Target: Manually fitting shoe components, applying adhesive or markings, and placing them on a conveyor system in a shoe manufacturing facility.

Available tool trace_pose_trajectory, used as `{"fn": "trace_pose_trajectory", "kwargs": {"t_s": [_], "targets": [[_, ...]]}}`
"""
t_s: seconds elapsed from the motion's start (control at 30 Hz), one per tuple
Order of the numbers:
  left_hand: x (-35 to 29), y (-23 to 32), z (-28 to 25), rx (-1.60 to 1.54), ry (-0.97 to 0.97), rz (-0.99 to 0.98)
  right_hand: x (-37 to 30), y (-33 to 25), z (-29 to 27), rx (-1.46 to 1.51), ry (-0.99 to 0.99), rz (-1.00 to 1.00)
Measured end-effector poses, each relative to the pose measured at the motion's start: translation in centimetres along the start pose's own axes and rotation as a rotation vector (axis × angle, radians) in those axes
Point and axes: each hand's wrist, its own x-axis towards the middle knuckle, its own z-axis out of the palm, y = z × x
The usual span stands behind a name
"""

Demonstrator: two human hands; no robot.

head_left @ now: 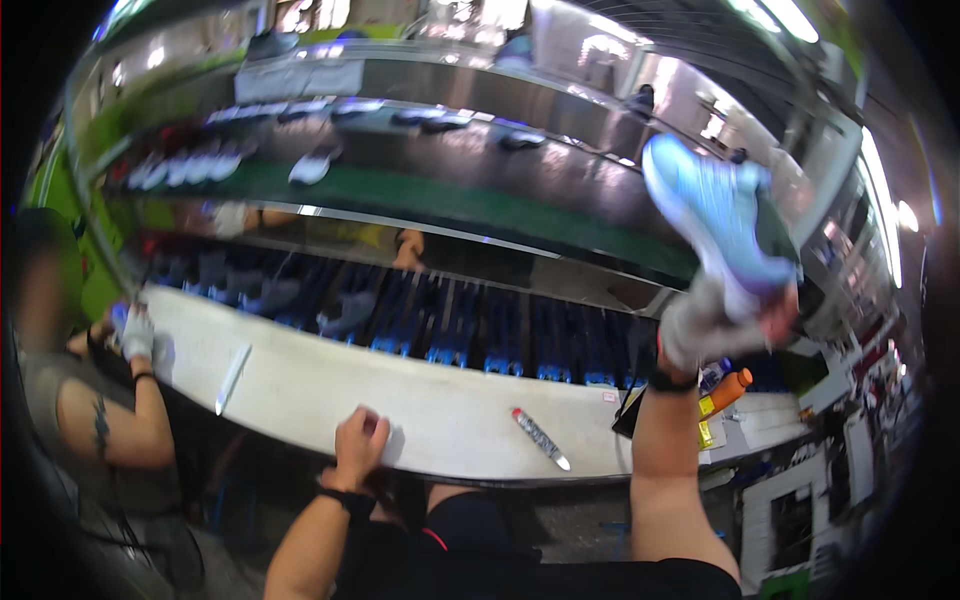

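Note:
A light blue sneaker [715, 205] with a pale sole is raised at the right, above the bench, its toe pointing up and left. My right hand [695, 325], in a whitish glove with bare fingertips, is closed round its heel end. Motion blurs that hand and the shoe. My left hand [362, 440] is bare and curled into a loose fist at the near edge of the white bench [440, 420], with nothing visible in it. On the bench, a marker pen [540, 438] with a red end lies between my two arms.
A slim pale stick [233, 378] lies at the bench's left. There a co-worker's gloved hand [137, 335] holds something bluish. An orange bottle [727, 392] lies by my right forearm. Beyond run a slatted conveyor [455, 320] with dark shoe parts and a green-edged shelf [420, 205] bearing pale soles.

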Motion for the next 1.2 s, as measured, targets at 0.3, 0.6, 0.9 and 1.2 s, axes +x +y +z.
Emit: {"fn": "trace_pose_trajectory", "kwargs": {"t_s": [0.3, 0.6, 0.9, 1.2], "targets": [[1.3, 0.6, 0.3, -0.008, -0.015, -0.029, 1.0, 10.8, 7.5, -0.477, -0.881, 0.221], [13.6, -1.4, -2.6, 0.421, -0.142, 0.201, -10.8, 9.3, 7.5, -0.696, -1.458, 0.691], [25.3, -4.9, 0.8, 0.726, -0.283, -0.334, -10.8, 9.4, 6.8, -0.73, -1.419, 0.681], [27.2, -10.1, -0.3, 0.502, -0.203, -0.321, -10.6, 9.1, 7.7, -0.778, -1.419, 0.739]]}}
